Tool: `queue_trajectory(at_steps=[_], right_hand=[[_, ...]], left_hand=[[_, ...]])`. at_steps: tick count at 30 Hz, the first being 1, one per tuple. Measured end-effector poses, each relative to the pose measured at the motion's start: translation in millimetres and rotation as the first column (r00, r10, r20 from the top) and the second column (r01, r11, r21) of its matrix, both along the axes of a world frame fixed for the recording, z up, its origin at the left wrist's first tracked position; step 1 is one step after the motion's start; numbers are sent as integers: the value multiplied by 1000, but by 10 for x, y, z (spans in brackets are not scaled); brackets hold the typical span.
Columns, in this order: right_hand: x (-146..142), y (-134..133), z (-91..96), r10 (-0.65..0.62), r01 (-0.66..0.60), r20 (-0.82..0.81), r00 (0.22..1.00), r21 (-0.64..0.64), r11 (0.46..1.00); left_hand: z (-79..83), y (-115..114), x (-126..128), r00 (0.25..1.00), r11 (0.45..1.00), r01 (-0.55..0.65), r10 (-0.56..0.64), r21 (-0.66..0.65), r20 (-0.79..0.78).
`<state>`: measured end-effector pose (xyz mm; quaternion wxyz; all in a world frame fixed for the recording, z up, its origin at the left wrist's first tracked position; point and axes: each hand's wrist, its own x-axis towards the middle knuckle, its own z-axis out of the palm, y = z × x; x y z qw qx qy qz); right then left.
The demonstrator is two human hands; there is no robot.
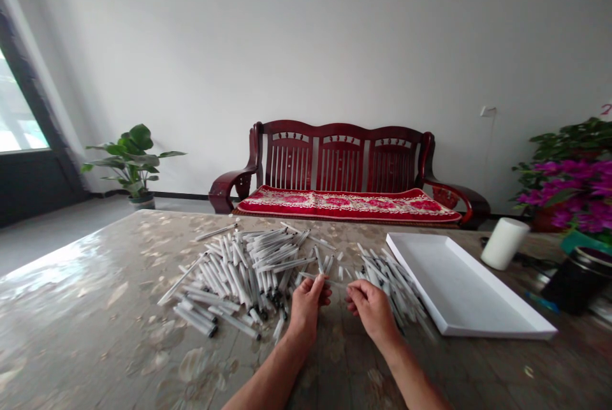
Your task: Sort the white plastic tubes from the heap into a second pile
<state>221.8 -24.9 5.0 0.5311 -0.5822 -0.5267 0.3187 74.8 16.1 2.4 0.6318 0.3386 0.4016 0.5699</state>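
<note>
My left hand (308, 305) pinches a slim, pale pen (335, 284) between thumb and fingers, its free end pointing right. Close to that end, my right hand (371, 308) has its fingertips pressed together; what they hold, if anything, is too small to make out. A large heap of white pens (243, 263) with black ends spreads to the left of my left hand. Beyond my right hand lies a smaller pile of slender pens (389, 279), partly covered by that hand. Several short whitish caps (340, 263) are scattered between the two piles.
A shallow white tray (478, 292) sits right of the smaller pile on the patterned table (119, 346). Farther right stand a white cylinder (505, 244) and a dark container (581, 279) near purple flowers (576, 190). A red wooden bench (342, 168) is behind the table.
</note>
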Motion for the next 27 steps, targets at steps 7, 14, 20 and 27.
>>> queue_trajectory(at_steps=[7,14,20,27], right_hand=[[21,10,-19,-5,5,-23,1000,-16,1000],[16,24,-23,-22,22,30,999,3,1000],[40,29,-59,-24,23,-3,1000,-44,999],[29,34,-42,-27,27,-28,999,17,999]], left_hand=[[-30,38,10,999,1000,-20,21,-23,24],[-36,60,1,998,999,-37,37,5,-41],[-21,42,16,996,999,-39,38,-9,-86],[-10,38,18,994,999,-41,40,-4,-101]])
